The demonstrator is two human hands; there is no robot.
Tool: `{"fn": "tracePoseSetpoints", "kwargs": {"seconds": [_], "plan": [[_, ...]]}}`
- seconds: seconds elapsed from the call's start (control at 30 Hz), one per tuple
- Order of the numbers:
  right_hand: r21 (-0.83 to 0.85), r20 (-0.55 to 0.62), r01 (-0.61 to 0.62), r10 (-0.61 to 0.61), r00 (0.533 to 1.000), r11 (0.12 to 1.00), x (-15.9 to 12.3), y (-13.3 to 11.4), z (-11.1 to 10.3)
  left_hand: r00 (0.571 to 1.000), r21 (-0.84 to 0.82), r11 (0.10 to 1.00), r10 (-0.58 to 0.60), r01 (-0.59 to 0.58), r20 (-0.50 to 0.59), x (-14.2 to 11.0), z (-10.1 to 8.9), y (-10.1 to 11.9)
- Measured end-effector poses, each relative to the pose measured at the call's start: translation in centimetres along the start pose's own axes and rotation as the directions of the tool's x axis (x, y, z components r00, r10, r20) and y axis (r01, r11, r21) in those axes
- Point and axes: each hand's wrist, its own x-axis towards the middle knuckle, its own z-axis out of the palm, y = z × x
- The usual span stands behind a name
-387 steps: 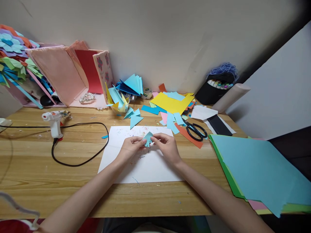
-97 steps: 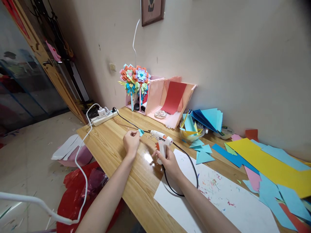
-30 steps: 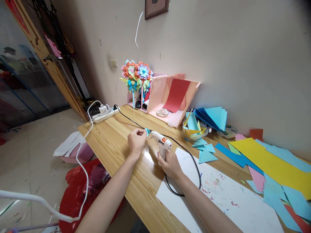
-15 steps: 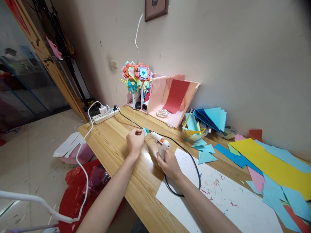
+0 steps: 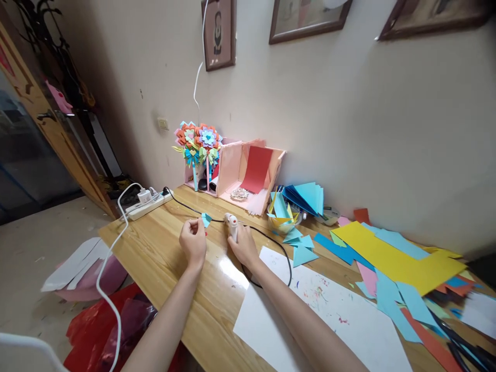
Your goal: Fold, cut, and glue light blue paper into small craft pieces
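Note:
Between the fingertips of my left hand (image 5: 192, 242) is a small folded light-blue paper piece (image 5: 206, 219), pinched above the wooden table (image 5: 211, 289). A bit of red shows just under those fingers; I cannot make out what it is. My right hand (image 5: 245, 247) is wrapped round the handle of a white hot glue gun (image 5: 232, 224), a short way right of the paper piece and apart from it. The gun's black cord (image 5: 289, 258) loops over the table and a white sheet (image 5: 267, 320).
A power strip (image 5: 149, 206) lies at the table's left corner. Behind stand paper flowers (image 5: 208, 138) and a pink box (image 5: 232, 168). Folded blue triangles (image 5: 304, 256), a bowl (image 5: 284, 226) of folded pieces, yellow paper (image 5: 395, 253) and scissors (image 5: 461, 343) lie to the right.
The view has turned right and up, bringing more picture frames and scissors into sight. The glue gun has swung to point away from me. The paper piece stays in my left hand.

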Motion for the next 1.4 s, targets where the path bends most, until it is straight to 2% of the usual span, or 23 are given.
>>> {"fn": "tracePoseSetpoints", "kwargs": {"seconds": [0.27, 0.5, 0.67, 0.83, 0.97, 1.1, 1.23, 1.4], "plan": [[-0.078, 0.091, 0.059, -0.052, 0.995, 0.995, -0.7, 0.9, -0.8, 0.995, -0.052, 0.996, 0.073, -0.077, -0.060, -0.2, -0.2, 1.0], [-0.098, -0.008, -0.066, 0.065, 0.998, 0.993, 0.8, 0.4, 0.4, 0.992, -0.055, 0.994, 0.087, -0.093, -0.089, -0.1, -0.1, 1.0], [-0.121, 0.007, -0.053, 0.055, 0.998, 0.991, 1.0, 0.3, 0.5, 0.994, -0.052, 0.995, 0.079, -0.083, -0.072, -0.3, -0.2, 1.1], [-0.073, -0.094, 0.004, -0.011, 0.995, 0.997, 3.4, 2.2, -1.5, 0.994, -0.051, 0.995, 0.077, -0.081, -0.074, -0.3, -0.1, 0.9], [-0.120, -0.067, -0.004, -0.004, 0.998, 0.993, 5.8, 3.5, -2.4, 0.993, -0.022, 0.994, 0.102, -0.104, -0.062, -0.3, 0.0, 0.7], [-0.127, -0.005, 0.002, -0.002, 1.000, 0.992, 5.6, 3.3, -1.5, 0.992, 0.005, 0.993, 0.120, -0.119, -0.050, -0.4, 0.0, 0.5], [-0.211, -0.001, -0.045, 0.046, 0.999, 0.976, 5.0, 3.1, -0.4, 0.991, 0.024, 0.992, 0.128, -0.127, -0.044, -0.6, 0.0, 0.5], [-0.387, 0.014, -0.064, 0.076, 0.997, 0.920, 7.4, 4.5, -1.2, 0.988, 0.035, 0.989, 0.147, -0.145, -0.048, -0.7, 0.1, 0.4]]}}
